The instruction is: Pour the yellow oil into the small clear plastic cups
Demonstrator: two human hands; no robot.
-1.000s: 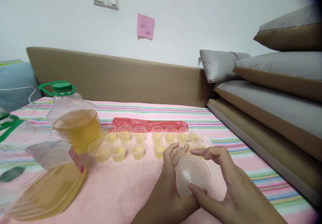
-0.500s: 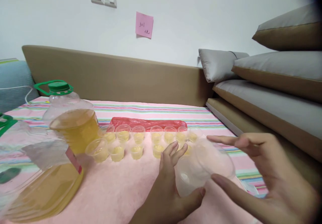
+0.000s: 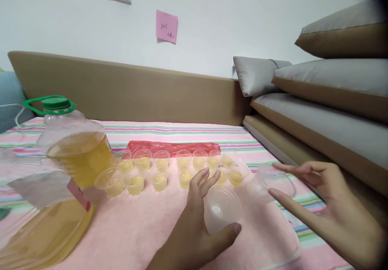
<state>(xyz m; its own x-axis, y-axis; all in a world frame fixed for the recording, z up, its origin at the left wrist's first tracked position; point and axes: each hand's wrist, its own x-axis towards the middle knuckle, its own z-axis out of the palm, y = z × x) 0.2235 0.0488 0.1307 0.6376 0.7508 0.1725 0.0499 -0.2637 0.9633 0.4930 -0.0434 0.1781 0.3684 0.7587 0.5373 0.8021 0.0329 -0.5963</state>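
My left hand (image 3: 198, 225) curls its thumb and fingers around a translucent plastic cup (image 3: 224, 205), whose open mouth tilts toward me. To the right, my right hand (image 3: 329, 203) pinches the rim of another clear plastic cup (image 3: 262, 185) between thumb and fingertips. That cup lies on its side in the air, slightly blurred. Beyond my hands, small clear cups with pale yellow liquid, such as this front-row cup (image 3: 136, 184), stand in two rows on a pink cloth (image 3: 136, 225). My left fingers hide part of the front row.
Two large plastic jugs of amber liquid stand at the left, a rear jug (image 3: 81, 152) with a green cap and a nearer jug (image 3: 51, 229). A red plastic bag (image 3: 172, 146) lies behind the cups. Grey-brown cushions (image 3: 330, 112) are stacked along the right.
My right hand has moved right with its cup, which is now apart from the cup in my left hand. The view has turned slightly to the right.
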